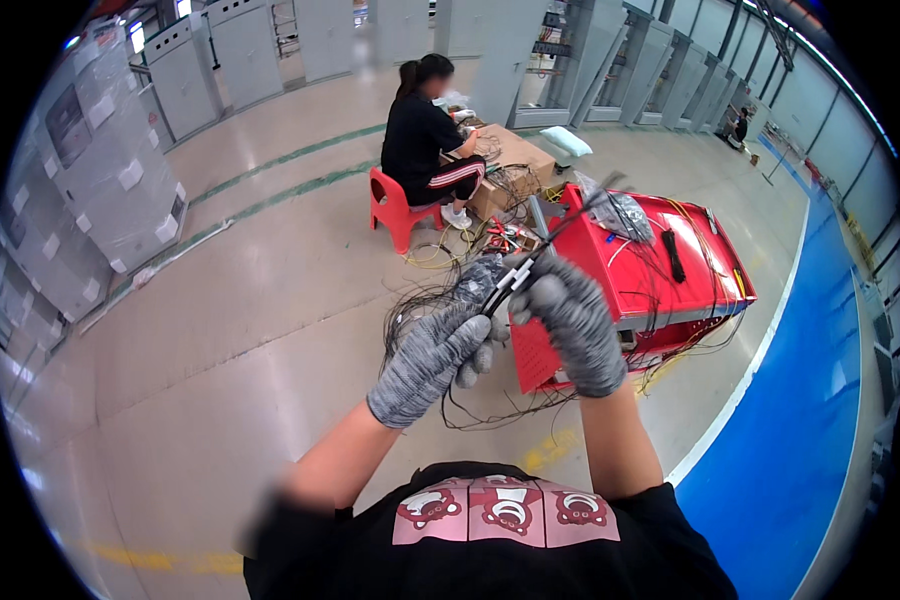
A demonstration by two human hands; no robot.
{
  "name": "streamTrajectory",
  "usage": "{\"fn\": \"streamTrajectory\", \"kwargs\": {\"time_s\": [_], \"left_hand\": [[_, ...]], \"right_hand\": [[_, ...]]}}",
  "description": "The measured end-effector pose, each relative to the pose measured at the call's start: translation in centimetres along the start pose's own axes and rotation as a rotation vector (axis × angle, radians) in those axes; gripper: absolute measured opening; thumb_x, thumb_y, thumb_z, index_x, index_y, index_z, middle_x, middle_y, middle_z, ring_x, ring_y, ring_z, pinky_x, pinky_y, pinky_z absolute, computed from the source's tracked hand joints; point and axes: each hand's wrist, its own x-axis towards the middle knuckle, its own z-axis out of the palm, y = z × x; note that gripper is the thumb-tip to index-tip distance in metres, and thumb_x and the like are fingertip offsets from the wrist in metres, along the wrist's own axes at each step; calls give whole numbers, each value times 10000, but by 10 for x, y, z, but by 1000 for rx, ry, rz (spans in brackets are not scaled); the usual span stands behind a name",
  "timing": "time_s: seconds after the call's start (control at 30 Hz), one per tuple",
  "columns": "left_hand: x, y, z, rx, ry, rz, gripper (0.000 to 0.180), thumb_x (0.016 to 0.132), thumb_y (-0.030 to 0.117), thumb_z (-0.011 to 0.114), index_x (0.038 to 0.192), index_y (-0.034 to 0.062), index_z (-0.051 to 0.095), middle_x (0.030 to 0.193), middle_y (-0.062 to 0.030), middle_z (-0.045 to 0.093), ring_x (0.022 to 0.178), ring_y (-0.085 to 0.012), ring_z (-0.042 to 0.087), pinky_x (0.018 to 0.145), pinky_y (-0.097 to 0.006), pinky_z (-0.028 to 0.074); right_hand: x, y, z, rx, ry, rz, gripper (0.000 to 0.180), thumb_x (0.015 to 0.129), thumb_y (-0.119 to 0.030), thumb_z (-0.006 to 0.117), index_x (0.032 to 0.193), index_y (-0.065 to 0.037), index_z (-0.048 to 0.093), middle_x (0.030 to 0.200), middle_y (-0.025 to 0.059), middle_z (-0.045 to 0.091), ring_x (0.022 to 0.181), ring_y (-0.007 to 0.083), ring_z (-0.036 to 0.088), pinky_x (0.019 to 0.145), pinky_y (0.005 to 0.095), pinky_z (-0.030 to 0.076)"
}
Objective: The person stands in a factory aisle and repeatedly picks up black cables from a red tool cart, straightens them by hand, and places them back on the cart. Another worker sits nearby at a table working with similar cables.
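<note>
Polished concrete floor (220, 330) of a workshop hall, with grey cabinets (100, 170) along the left wall and a blue lane (800, 440) to the right. Left hand (432, 362), in a grey knit glove, has its grip closed around a bundle of thin black wires (515, 280) held at chest height. Right hand (575, 325), gloved alike, pinches the same bundle just beside it. Below lies a red panel (650, 270) strewn with loose wires. Another person (425, 140) sits on a red stool (395, 205) beyond, at a cardboard box (515, 165).
</note>
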Motion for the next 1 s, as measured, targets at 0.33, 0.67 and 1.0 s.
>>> {"fn": "streamTrajectory", "kwargs": {"time_s": [0.33, 0.67, 1.0], "left_hand": [[23, -46, 35, 51, -126, -6, 303, 946, 261, 498, 1062, -6, 578, 839, -53, 635, 765, -113, 600, 696, -249, 488], [50, -16, 85, -33, -126, 154, 281, 901, 212, 571, 1071, -9, 599, 897, -74, 651, 853, -153, 615, 822, -288, 468], [36, 14, 190, 339, -3, 224, 197, 892, 194, 571, 983, 27, 620, 842, -14, 594, 762, -75, 546, 664, -209, 438]], "right_hand": [[-10, 1, -28, -138, 199, -70, 124, 849, -49, 601, 964, -15, 633, 837, -4, 619, 778, 83, 556, 750, 242, 465], [-36, -5, -65, 3, 220, 3, 259, 913, -250, 564, 1037, -30, 622, 836, -8, 603, 741, 46, 515, 653, 199, 435], [-121, -33, -101, -151, 51, -131, 224, 891, -158, 570, 1020, 23, 599, 811, 63, 638, 724, 127, 612, 694, 256, 501]]}}
